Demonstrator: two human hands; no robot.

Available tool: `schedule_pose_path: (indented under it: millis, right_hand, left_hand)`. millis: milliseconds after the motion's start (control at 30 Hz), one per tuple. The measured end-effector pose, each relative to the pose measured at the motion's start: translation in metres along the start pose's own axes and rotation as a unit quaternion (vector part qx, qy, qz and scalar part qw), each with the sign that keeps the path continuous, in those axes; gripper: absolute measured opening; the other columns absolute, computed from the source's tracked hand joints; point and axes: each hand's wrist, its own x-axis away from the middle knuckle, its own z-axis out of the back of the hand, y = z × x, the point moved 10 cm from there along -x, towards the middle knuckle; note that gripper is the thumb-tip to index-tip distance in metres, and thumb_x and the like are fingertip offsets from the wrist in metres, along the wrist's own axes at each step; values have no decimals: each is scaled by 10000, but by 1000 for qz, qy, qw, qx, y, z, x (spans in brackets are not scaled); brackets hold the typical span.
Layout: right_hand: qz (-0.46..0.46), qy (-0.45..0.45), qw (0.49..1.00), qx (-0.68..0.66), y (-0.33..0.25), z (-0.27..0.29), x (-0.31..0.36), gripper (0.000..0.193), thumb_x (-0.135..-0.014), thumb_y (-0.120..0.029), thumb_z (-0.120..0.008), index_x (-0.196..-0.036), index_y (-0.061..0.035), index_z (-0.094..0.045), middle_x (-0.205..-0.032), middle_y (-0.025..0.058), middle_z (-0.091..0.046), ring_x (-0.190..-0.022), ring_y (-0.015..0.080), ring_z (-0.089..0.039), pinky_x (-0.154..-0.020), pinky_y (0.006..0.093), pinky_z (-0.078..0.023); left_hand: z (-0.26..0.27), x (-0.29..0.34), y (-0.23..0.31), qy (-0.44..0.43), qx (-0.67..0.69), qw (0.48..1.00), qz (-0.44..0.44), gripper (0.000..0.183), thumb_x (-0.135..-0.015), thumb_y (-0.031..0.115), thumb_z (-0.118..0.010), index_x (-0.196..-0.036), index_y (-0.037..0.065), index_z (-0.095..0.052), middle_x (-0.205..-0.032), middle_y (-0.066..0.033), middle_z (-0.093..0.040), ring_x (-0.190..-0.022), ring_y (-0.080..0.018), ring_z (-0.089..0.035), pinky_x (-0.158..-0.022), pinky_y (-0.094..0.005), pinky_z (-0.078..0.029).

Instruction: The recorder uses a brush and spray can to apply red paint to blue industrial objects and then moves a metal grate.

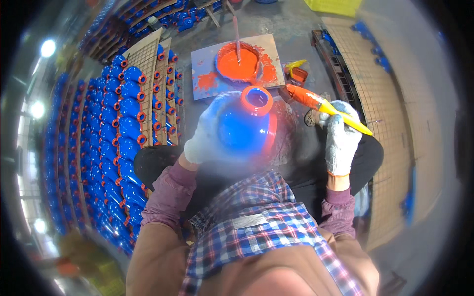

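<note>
In my gloved left hand (206, 129) is a blue, rounded hollow casting (242, 132) with an orange-red ring around its open mouth, which faces up. It is held over my lap, and a hazy smear in the picture blurs its lower part. Orange-red also shows along its right side. My gloved right hand (339, 143) is closed around the yellow handle of a paintbrush (316, 100). Wet orange-red paint coats the brush's head end, which points left toward the casting's mouth, apart from it.
Ahead, a paint-splashed board (203, 54) bears a bowl (217, 65) of orange-red paint with a stick (236, 37) standing in it. A small orange-smeared container (298, 75) sits right of it. Rows of blue castings (129, 109) with orange rims fill the left; grid-marked boards (390, 148) stand right.
</note>
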Motion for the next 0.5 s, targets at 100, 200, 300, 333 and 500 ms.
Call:
schedule_pose_path:
  millis: [100,200,300,333,500]
  right_hand:
    - [40,-10,999,12,-29,-5,1,193,-916,30,-644,-1109,29,-647,-1089,116,-648,-938,202,-674,-817,298,-567]
    - [83,-47,995,-5,-52,-14,4,210,-894,50,-662,-1103,32,-657,-1087,106,-654,-944,188,-673,-829,286,-570]
    - [115,-65,990,42,-58,-27,6,268,-840,85,-700,-1098,17,-677,-1079,113,-661,-980,202,-665,-854,297,-539]
    - [132,-74,986,75,-60,-32,8,281,-829,91,-707,-1098,13,-680,-1076,116,-663,-989,206,-663,-860,300,-531]
    - [113,-53,990,72,-55,-30,19,258,-853,74,-702,-1098,-5,-680,-1054,94,-653,-963,163,-643,-825,274,-517]
  left_hand:
    - [-5,-3,1,-31,-50,998,14,1037,-484,266,-983,-1373,51,-495,-1372,-143,-567,-1263,-294,-568,-1104,-448,-441]
    - [-12,-2,9,-47,-125,991,-31,975,-496,254,-975,-1336,46,-527,-1329,-158,-580,-1228,-310,-584,-1075,-452,-454]
    - [-10,-3,5,-32,-136,990,-27,861,-535,207,-949,-1281,37,-554,-1254,-162,-591,-1185,-322,-598,-1037,-440,-472]
    - [-9,-4,5,-26,-140,989,-35,843,-543,196,-942,-1275,35,-556,-1244,-162,-592,-1183,-325,-599,-1032,-437,-474]
    - [-11,-4,7,-16,-252,965,-68,757,-533,143,-919,-1213,35,-602,-1213,-171,-607,-1136,-359,-615,-990,-449,-502]
